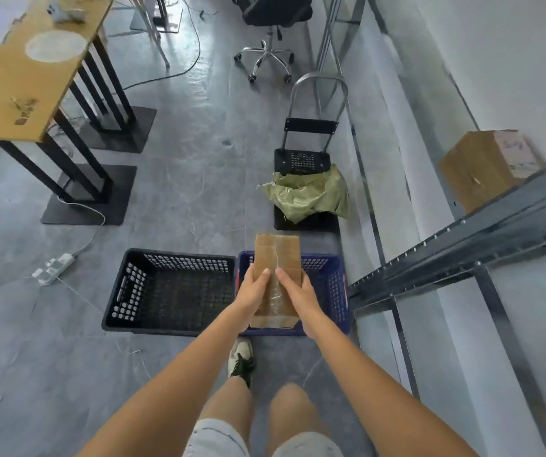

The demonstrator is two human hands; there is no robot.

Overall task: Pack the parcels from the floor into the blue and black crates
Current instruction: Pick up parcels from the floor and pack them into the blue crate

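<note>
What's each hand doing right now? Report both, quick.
Left hand: grips the cardboard parcel over the blue crate.
Right hand: grips the same parcel.

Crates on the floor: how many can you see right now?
2. The black crate sits on the left; the blue crate touches its right side, below the parcel both hands hold. None others visible.

Wooden bench (17,94) upper left on black legs. Power strip (53,269) with white cable on grey floor (182,159). Office chair (270,34) at top. Hand trolley (307,153) carrying crumpled green sack (311,192). Cardboard box (482,169) on metal shelf (462,245) right.
</note>
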